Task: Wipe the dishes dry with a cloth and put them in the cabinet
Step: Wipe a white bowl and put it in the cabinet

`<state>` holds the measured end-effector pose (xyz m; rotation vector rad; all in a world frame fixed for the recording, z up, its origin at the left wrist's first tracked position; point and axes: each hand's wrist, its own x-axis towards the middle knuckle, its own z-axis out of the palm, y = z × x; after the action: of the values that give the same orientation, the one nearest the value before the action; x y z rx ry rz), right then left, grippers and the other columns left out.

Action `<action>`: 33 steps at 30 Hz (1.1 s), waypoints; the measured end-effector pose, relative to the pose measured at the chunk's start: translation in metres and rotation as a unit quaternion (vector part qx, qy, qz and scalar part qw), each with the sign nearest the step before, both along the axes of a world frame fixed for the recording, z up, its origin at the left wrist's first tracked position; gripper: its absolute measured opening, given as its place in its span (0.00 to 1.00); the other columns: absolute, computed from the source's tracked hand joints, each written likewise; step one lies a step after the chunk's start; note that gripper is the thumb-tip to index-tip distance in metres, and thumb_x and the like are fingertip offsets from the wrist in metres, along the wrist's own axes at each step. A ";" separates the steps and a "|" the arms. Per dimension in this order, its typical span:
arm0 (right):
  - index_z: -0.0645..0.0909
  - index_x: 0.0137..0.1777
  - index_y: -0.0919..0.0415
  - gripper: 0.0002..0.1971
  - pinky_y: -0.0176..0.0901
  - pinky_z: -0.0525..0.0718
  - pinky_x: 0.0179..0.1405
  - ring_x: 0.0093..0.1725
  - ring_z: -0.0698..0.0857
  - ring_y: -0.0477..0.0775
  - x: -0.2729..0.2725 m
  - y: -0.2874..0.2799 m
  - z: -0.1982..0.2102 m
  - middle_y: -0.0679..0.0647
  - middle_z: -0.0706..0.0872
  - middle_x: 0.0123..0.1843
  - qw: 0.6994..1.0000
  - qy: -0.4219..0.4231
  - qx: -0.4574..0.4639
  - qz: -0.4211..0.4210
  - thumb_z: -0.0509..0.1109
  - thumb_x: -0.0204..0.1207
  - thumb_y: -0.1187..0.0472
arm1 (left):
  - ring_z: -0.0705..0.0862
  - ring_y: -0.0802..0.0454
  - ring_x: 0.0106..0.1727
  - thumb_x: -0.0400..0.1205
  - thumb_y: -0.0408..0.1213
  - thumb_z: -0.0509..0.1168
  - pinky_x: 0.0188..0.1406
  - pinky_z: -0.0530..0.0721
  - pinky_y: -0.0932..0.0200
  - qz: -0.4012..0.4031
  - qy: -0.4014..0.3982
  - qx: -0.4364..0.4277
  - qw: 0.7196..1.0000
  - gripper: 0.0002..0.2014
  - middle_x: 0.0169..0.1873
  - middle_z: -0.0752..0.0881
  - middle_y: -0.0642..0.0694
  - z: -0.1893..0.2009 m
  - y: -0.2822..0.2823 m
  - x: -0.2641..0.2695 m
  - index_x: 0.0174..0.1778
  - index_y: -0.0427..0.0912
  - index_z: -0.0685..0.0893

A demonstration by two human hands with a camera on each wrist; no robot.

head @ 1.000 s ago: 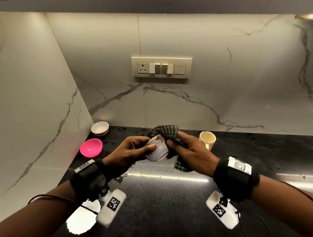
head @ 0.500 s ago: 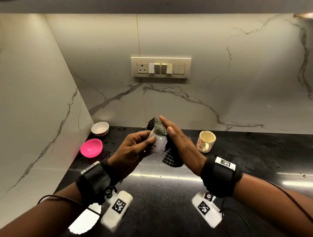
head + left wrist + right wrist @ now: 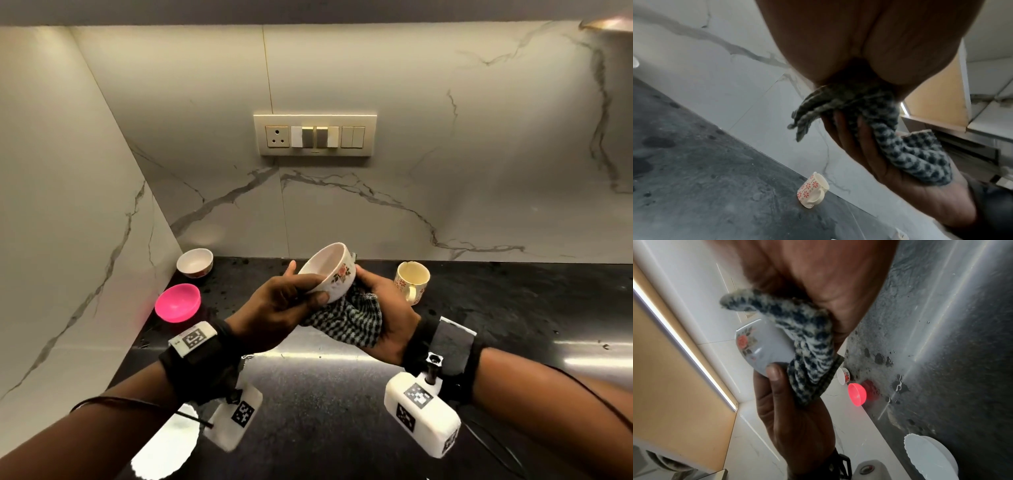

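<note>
A person's two hands met above a black countertop, seen from a head camera. The left hand gripped a white floral bowl, thumb curled against its outer wall and fingers wrapped round the far side. The bowl was held clear of the counter and tilted, its mouth facing 11 o'clock. At 4 o'clock from the bowl, the right hand cupped a bunched checked cloth in its palm and pressed it against the bowl's base. Its thumb rested by the bowl's side, and its fingertips were hidden by the cloth.

On the counter, a cream mug with red flowers stood at 3 o'clock from the bowl, near the right hand. A pink bowl sat at 9 o'clock, with a small white bowl just behind it. A white plate lay at 7 o'clock, by the left forearm. A switch panel was fixed to the marble wall at 12 o'clock.
</note>
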<state>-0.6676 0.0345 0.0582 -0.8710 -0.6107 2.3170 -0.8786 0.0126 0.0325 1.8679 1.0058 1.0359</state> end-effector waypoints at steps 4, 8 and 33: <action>0.92 0.62 0.69 0.33 0.57 0.85 0.69 0.56 0.93 0.65 0.005 -0.002 -0.001 0.69 0.91 0.62 0.999 0.007 -0.024 0.021 0.58 0.90 0.40 | 0.73 0.69 0.82 0.89 0.41 0.68 0.92 0.37 0.54 0.008 0.043 0.025 0.999 0.13 0.68 0.87 0.68 -0.008 -0.001 -0.002 0.68 0.50 0.90; 0.91 0.66 0.68 0.30 0.60 0.79 0.78 0.61 0.91 0.65 0.006 -0.004 -0.004 0.68 0.90 0.66 0.998 -0.010 -0.040 0.036 0.58 0.91 0.43 | 0.68 0.62 0.86 0.88 0.52 0.65 0.93 0.40 0.39 0.059 0.108 0.052 0.991 0.20 0.73 0.84 0.62 -0.018 0.002 -0.010 0.73 0.50 0.89; 0.84 0.75 0.70 0.35 0.63 0.79 0.80 0.66 0.88 0.68 0.000 0.001 -0.016 0.72 0.86 0.71 0.999 0.011 0.014 0.033 0.52 0.92 0.39 | 0.88 0.32 0.66 0.90 0.24 0.62 0.65 0.88 0.37 -0.018 -0.178 -0.125 0.976 0.16 0.64 0.89 0.27 0.001 -0.021 0.009 0.72 0.27 0.85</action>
<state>-0.6678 0.0359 0.0418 -0.8221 -0.6715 2.3684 -0.8697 -0.0087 0.0336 1.4288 0.8411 1.1170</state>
